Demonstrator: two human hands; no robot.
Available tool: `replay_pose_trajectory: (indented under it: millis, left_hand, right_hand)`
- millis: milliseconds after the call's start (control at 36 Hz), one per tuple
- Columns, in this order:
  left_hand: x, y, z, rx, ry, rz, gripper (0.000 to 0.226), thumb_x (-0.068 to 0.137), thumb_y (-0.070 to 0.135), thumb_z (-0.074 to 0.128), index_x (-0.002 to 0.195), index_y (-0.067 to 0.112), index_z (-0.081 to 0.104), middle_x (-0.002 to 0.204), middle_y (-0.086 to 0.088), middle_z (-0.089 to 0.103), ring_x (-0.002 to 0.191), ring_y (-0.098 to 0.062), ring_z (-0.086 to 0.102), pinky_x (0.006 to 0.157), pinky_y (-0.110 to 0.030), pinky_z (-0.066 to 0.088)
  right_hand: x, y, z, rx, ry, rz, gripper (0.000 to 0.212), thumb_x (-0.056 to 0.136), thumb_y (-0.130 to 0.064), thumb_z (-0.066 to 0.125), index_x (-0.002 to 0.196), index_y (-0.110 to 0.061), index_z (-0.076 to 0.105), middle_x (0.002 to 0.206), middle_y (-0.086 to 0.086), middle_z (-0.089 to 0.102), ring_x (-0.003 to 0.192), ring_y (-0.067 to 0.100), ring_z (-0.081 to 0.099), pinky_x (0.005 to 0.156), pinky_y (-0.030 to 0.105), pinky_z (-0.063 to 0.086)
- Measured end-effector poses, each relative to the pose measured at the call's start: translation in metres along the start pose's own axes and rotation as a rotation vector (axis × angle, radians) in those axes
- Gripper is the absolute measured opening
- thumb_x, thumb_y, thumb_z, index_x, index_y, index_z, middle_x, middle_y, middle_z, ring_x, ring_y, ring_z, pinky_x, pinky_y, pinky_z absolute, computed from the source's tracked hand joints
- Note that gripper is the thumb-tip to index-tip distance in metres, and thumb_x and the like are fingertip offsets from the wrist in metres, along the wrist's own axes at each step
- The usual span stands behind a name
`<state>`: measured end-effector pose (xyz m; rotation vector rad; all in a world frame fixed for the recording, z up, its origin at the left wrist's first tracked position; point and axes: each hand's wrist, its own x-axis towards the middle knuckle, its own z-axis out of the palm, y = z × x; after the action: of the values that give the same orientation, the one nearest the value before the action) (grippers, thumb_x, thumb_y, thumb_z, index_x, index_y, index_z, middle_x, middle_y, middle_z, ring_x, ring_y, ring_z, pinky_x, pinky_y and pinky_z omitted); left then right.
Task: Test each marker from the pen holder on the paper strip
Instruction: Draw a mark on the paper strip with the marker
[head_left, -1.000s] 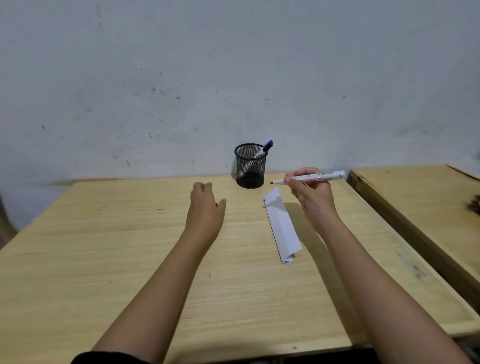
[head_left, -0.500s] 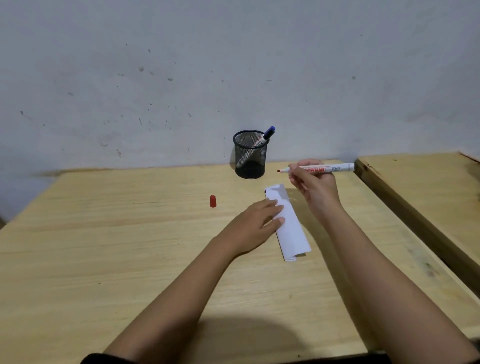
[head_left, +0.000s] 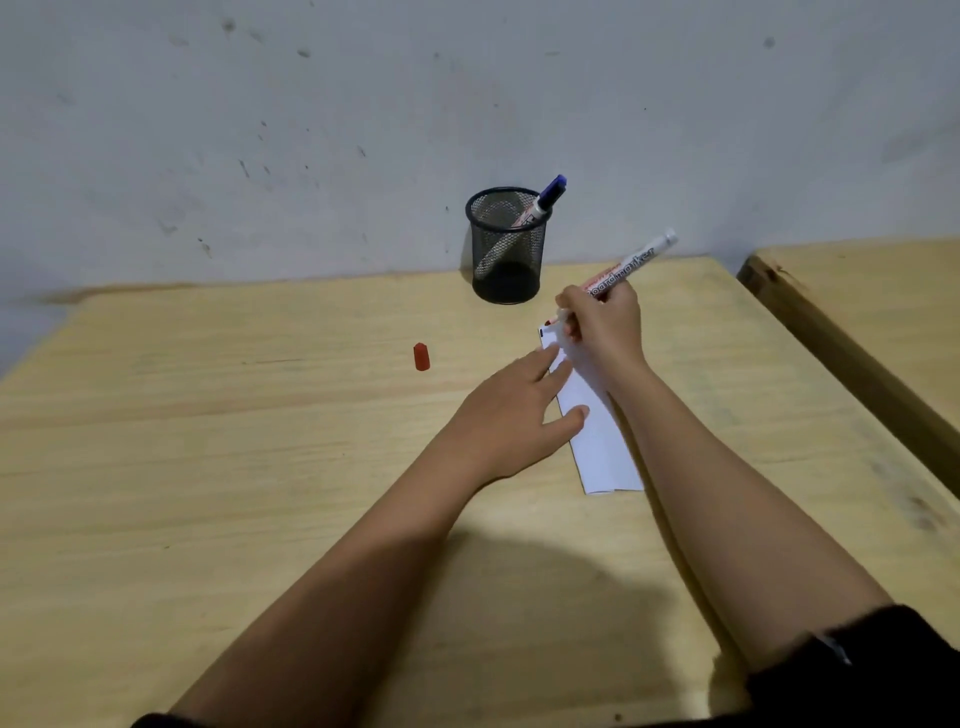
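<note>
A white paper strip (head_left: 602, 441) lies on the wooden table (head_left: 208, 441), running away from me. My left hand (head_left: 511, 415) rests flat on the strip's left edge, fingers spread, pinning it. My right hand (head_left: 602, 327) grips an uncapped white marker with a red tip (head_left: 631, 262); its tip touches the far end of the strip. The red cap (head_left: 421, 356) lies on the table to the left. A black mesh pen holder (head_left: 506, 247) stands at the back by the wall, with a blue-capped marker (head_left: 545, 200) leaning in it.
A grey wall rises right behind the table. A second wooden table (head_left: 857, 312) stands to the right, separated by a narrow gap. My shadow falls on the table's near part.
The left hand set the red cap down, then moved right onto the strip. The right hand tilted the marker from level to tip-down and lowered its tip to the strip's far end.
</note>
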<state>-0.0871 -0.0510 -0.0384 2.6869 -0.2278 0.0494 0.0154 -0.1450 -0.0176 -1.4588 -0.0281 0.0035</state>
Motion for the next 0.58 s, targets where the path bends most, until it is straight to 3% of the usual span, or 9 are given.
replay_pose_trajectory:
  millis: [167,333,583]
  left_hand:
    - [0.0018,0.0005,-0.0008,0.018,-0.024,-0.014,0.065,0.096,0.049,0.035,0.151,0.020,0.016,0.162,0.001,0.006,0.148,-0.012,0.007,0.116,-0.030,0.017]
    - [0.0013,0.0030,-0.0018,0.011,-0.031,-0.019,0.065,0.096,0.047,0.036,0.151,0.019,0.017,0.162,0.000,0.008,0.148,-0.013,0.008,0.116,-0.030,0.016]
    - [-0.0003,0.0058,-0.0041,-0.013,-0.020,0.000,0.062,0.097,0.043,0.037,0.151,0.019,0.017,0.161,0.001,0.010,0.147,-0.013,0.011,0.115,-0.029,0.019]
  right_hand:
    - [0.0007,0.0029,0.0053,-0.018,-0.018,-0.022,0.017,0.076,0.001,0.054,0.071,-0.012,0.044,0.059,0.009,0.049,0.040,0.014,0.044,0.041,0.020,0.038]
    - [0.0014,0.0032,0.0054,-0.091,-0.012,-0.070,0.021,0.080,0.001,0.055,0.072,-0.014,0.043,0.061,0.003,0.050,0.038,0.001,0.048,0.043,0.015,0.043]
    - [-0.0015,0.0011,0.0040,-0.102,-0.080,-0.071,0.013,0.084,0.002,0.053,0.083,-0.007,0.044,0.066,0.008,0.051,0.060,0.021,0.056,0.043,0.016,0.047]
